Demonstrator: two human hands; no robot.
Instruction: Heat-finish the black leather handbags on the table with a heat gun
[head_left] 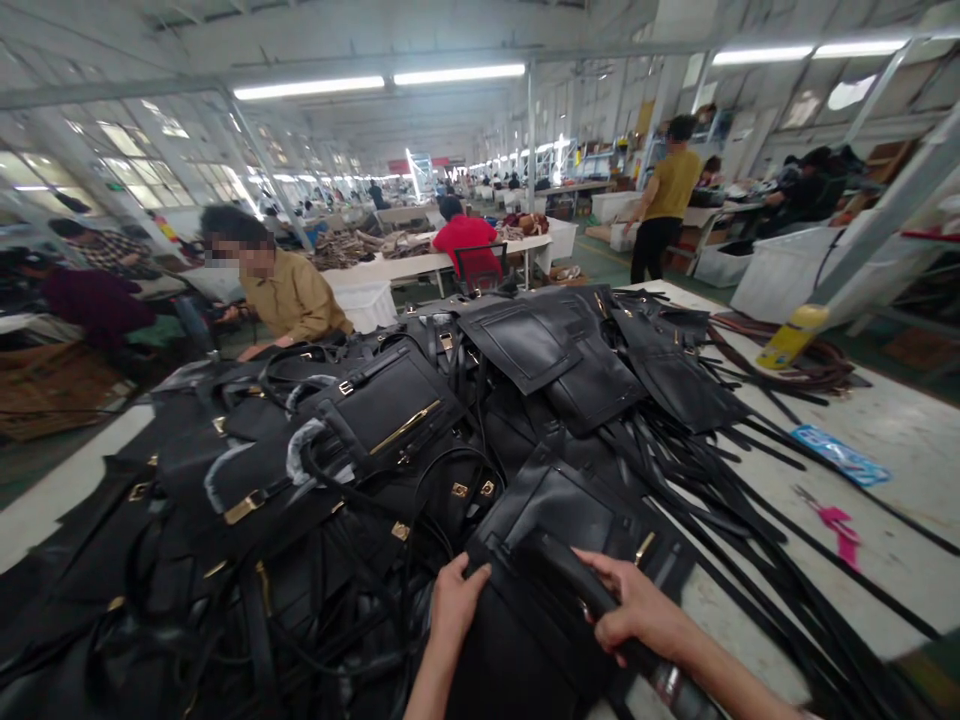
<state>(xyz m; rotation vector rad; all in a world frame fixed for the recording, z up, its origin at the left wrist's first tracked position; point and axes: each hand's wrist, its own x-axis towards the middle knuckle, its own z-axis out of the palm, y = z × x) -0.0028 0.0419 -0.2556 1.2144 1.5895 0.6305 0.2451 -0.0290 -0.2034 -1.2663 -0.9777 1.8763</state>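
Observation:
My left hand (455,605) is closed on the edge of a black leather bag panel (574,505), thumb on top. The panel lies tilted at the near side of a heap of black bag pieces and shows a gold zip at its right. My right hand (637,605) is wrapped round a thick, black, curved tool (566,570), held over the panel. Its far end points up and left, and a shiny part shows near my wrist. I cannot make out what kind of tool it is. Part of the panel is hidden behind it and my hand.
Black handbags (390,405) with gold fittings cover much of the white table (900,420). Long black straps (750,520) trail to the right, near pink-handled snips (838,525), a blue-and-white packet (840,453) and a yellow canister (793,335). A co-worker (292,290) sits at the far left edge.

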